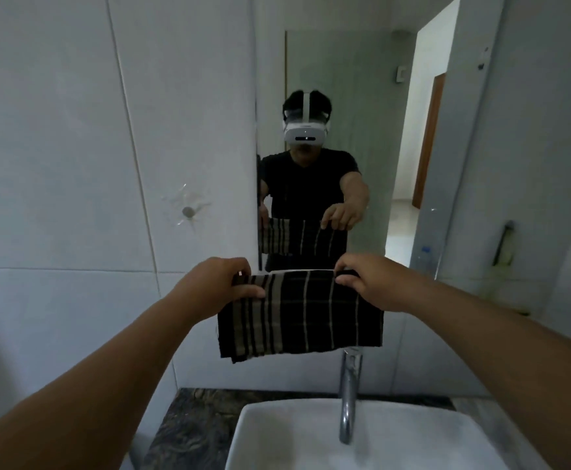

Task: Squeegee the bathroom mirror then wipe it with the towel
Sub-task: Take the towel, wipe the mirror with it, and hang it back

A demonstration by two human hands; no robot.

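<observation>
A black towel (301,313) with pale stripes hangs folded between my two hands, in front of the lower edge of the mirror (345,96). My left hand (223,286) pinches the towel's upper left corner. My right hand (369,283) pinches its upper right corner. The towel hangs in the air above the tap, a short way off the glass. The mirror reflects a person holding the same towel. No squeegee is in view.
A chrome tap (348,395) rises right under the towel, over a white basin (345,442) on a dark stone counter (189,425). White tiled wall (73,164) with a small metal stud (187,212) lies to the left. The mirror reflects an open doorway.
</observation>
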